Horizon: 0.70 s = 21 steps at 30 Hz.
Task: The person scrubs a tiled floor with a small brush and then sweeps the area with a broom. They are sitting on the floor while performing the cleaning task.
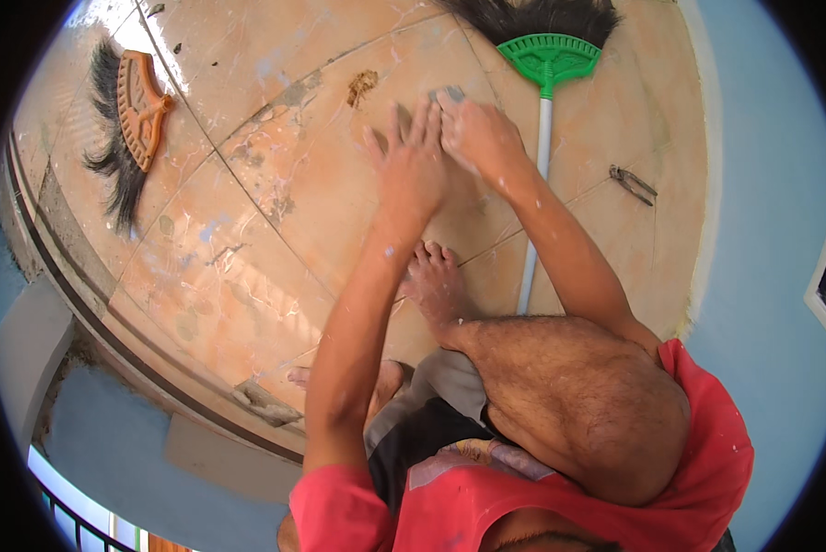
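Observation:
My left hand (411, 161) is spread over the tiled floor (311, 184), fingers apart and slightly blurred, with its fingertips beside my right hand. My right hand (477, 133) is closed on a small, flat grey piece (453, 93), possibly a blade or scraper, held low to the tile; its shape is mostly hidden. A brown clump of debris (360, 87) lies just left of and beyond both hands. Pale smears and grime mark the tiles around them.
A green broom (549, 57) lies behind my right arm, an orange broom head (137, 110) at the left, metal pincers (632, 186) at the right. My bare foot (431, 290) is under my arms. A pale blue wall (762, 184) borders the right, a dark track (100, 304) the left.

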{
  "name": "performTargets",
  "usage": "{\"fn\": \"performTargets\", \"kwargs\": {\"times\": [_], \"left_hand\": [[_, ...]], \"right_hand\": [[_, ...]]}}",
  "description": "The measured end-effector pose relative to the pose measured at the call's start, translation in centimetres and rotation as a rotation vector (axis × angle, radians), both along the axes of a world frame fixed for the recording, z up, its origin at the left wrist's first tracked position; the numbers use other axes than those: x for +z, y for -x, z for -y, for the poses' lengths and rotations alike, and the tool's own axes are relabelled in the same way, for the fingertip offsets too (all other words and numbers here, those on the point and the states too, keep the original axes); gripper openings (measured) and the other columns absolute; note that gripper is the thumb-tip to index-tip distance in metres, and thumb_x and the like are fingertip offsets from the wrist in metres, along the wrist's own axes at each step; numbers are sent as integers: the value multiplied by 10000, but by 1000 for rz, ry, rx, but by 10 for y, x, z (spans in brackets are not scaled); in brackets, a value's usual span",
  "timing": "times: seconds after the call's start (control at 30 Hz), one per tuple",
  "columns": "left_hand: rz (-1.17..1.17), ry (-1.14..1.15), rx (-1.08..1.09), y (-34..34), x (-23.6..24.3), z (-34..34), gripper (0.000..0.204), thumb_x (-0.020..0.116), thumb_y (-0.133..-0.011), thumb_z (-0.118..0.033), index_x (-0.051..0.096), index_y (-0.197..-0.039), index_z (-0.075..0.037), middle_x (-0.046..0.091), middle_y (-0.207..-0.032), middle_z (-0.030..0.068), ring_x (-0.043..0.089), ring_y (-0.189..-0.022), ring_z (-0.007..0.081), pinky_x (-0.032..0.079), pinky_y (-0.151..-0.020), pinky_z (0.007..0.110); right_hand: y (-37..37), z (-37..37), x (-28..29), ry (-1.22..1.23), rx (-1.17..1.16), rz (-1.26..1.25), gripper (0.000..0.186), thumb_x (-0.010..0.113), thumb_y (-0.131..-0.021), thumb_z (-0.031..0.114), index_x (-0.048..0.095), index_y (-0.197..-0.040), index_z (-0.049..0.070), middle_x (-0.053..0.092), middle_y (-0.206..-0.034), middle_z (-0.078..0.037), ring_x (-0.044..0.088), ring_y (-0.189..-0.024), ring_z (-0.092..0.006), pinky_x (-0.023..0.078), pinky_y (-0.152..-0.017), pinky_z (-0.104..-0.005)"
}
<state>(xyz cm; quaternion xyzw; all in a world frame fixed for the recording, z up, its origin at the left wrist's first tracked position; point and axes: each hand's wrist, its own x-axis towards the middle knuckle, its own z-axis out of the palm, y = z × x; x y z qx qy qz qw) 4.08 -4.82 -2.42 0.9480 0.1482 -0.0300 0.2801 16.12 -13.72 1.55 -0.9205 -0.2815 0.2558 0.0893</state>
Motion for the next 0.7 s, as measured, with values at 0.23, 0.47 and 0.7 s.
{"fn": "performTargets", "kwargs": {"times": [0.23,0.47,0.7], "left_hand": [[-57,-95,-61,8,7,-13,655,536,-957,-175,467,-1606,-127,395,-1711,20,286,-1591,410,149,-1240,741],[-17,-39,-23,14,7,-14,664,555,-939,-153,475,-1597,-101,403,-1703,39,260,-1598,410,146,-1249,727],[-59,-90,-70,13,0,-23,730,617,-904,-148,448,-1613,-120,377,-1716,45,256,-1597,414,178,-1244,728]], "right_hand": [[7,-5,-1,28,60,-7,342,621,-946,213,660,-1247,55,748,-958,-274,728,-900,-473,606,-806,-556],[18,-12,9,13,42,-7,348,626,-941,204,655,-1257,60,748,-954,-278,730,-885,-476,604,-797,-553],[19,-18,6,-45,29,35,317,620,-941,198,679,-1217,55,752,-928,-263,731,-884,-475,602,-794,-553]]}}
